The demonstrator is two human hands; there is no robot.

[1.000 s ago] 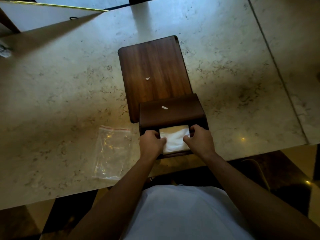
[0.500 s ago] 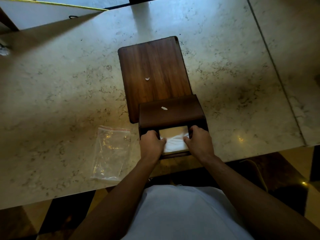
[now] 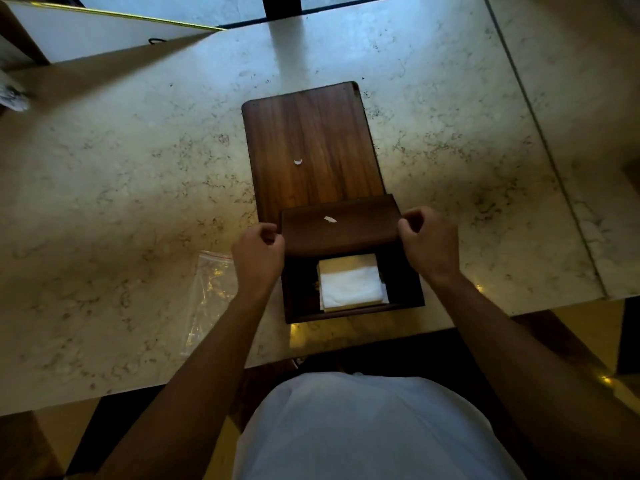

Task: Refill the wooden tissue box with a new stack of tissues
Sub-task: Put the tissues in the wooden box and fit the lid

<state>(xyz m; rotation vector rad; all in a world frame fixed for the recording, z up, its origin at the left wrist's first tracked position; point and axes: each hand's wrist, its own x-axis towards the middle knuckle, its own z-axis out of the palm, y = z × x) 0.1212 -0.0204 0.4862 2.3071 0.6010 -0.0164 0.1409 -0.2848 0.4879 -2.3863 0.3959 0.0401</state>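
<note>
Wooden tissue box (image 3: 405, 292), open, on marble surface (image 3: 121, 202); white tissue stack (image 3: 351, 284) inside, nearer the body than both hands. Left hand (image 3: 258, 259) and right hand (image 3: 429, 244) apart, each pinching one end of the sliding lid (image 3: 339, 225).

no readable text, labels or numbers anywhere.

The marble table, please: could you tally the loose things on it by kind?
Wooden pieces: 2, the wooden board and the wooden tissue box
Tissue stacks: 1
Plastic bags: 1
White scraps: 2
Total: 6
</note>
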